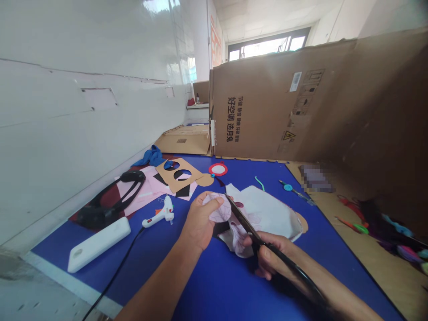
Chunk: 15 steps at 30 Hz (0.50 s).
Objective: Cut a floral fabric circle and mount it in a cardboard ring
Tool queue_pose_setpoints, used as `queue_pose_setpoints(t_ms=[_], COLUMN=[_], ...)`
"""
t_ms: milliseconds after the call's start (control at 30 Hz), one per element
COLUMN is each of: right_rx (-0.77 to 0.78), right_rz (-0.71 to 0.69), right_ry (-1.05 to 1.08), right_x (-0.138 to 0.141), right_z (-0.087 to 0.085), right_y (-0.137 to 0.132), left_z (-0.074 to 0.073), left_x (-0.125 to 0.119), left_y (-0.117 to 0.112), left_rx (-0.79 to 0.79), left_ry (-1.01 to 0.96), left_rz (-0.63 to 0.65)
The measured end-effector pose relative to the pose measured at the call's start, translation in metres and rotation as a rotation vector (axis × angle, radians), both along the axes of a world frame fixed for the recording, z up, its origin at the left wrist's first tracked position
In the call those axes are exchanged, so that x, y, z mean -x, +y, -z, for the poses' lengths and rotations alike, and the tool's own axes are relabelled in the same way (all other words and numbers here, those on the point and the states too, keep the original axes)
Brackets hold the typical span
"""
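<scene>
Counter [217, 285] nearest me open; fabric [267, 214] fills middle; glue gun [159, 216], white case [98, 244] crowd my left; cardboard box [267, 116] walls far side.

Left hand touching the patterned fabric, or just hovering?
Touching. Head view shows the left hand pinching the patterned fabric, thumb lying across its rounded edge beside the scissors.

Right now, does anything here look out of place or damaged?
The glue gun lies on the blue mat, its black cord trailing loose toward the front edge, where it could snag. Nothing else stands out.
</scene>
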State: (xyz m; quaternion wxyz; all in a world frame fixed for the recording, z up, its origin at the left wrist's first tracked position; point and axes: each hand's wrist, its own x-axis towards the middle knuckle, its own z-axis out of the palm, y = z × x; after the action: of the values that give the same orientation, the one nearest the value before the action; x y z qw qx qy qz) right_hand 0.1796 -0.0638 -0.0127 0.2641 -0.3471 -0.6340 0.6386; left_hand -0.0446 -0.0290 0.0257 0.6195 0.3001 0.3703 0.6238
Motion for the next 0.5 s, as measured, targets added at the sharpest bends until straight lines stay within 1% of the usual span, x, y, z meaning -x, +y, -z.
queue_pose_setpoints(t_ms=[133, 333, 500], right_rx=[0.015, 0.028, 0.038], right_rz=[0.005, -0.006, -0.009], right_ry=[-0.009, 0.028, 0.030], right_x=[0.000, 0.000, 0.002], right_z=[-0.002, 0.008, 0.014], right_y=[0.000, 0.001, 0.003], left_z=[-0.002, -0.002, 0.001], left_x=[-0.001, 0.000, 0.001], left_y=[-0.001, 0.000, 0.002], left_rx=[0.001, 0.005, 0.006], left_ry=[-0.010, -0.008, -0.017], left_rz=[0.004, -0.014, -0.075])
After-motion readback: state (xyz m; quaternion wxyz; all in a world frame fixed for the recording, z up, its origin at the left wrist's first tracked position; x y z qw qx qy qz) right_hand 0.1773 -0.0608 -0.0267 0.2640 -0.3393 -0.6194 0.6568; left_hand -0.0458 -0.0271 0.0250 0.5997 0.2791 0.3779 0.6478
